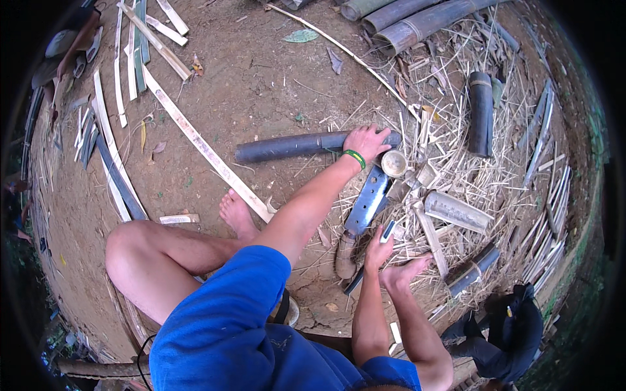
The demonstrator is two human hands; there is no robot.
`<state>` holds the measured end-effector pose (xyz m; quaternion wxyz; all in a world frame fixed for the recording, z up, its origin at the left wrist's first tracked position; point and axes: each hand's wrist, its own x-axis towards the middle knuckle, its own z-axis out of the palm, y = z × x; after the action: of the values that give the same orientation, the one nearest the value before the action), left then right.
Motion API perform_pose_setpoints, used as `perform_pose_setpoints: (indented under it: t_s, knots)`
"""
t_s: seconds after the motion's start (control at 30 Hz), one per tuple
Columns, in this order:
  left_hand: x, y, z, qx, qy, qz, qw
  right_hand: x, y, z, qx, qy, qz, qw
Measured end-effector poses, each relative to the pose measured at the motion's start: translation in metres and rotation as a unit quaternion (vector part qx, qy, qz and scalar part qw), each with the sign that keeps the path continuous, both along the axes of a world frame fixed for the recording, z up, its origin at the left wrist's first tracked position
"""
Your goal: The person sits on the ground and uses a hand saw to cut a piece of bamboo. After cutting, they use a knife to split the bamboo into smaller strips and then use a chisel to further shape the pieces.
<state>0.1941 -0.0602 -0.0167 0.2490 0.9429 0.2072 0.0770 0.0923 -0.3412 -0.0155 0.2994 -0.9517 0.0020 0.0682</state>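
Note:
A dark bamboo tube [287, 147] lies across the dirt in front of me. My left hand [366, 143] grips it from above near its right end, with a green and yellow band on the wrist. Beside the right foot, my right hand [378, 249] is closed round a narrow dark piece with a pale face, which looks like a bamboo strip [388, 231]. Between the hands lies a broad cleaver [368, 203] with holes in its blade and a wooden handle [345, 257]. A short, round cut bamboo piece [394, 163] sits just right of the blade's far end.
Split bamboo pieces [458, 211] and pale shavings [450, 173] litter the ground at right. Another dark tube [480, 115] lies farther right, and thick bamboo poles [417, 29] at the back. Long strips [195, 140] spread leftward. A dark bag-like bundle [515, 332] is at lower right.

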Motion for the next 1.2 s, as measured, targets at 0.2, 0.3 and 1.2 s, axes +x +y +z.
perform_pose_setpoints:
  t_s: [0.2,0.3,1.2]
  knots:
    - [-0.009,0.010,0.001,-0.017,0.032,-0.008,0.999,0.000,0.002,0.001,0.015,0.062,-0.008,0.998]
    - [-0.008,0.008,0.000,-0.008,0.022,-0.005,1.000,-0.001,0.004,0.003,0.008,0.035,-0.002,0.999]
    - [-0.002,0.005,0.003,0.066,0.061,-0.012,0.996,0.001,0.007,0.009,0.034,0.080,-0.026,0.996]
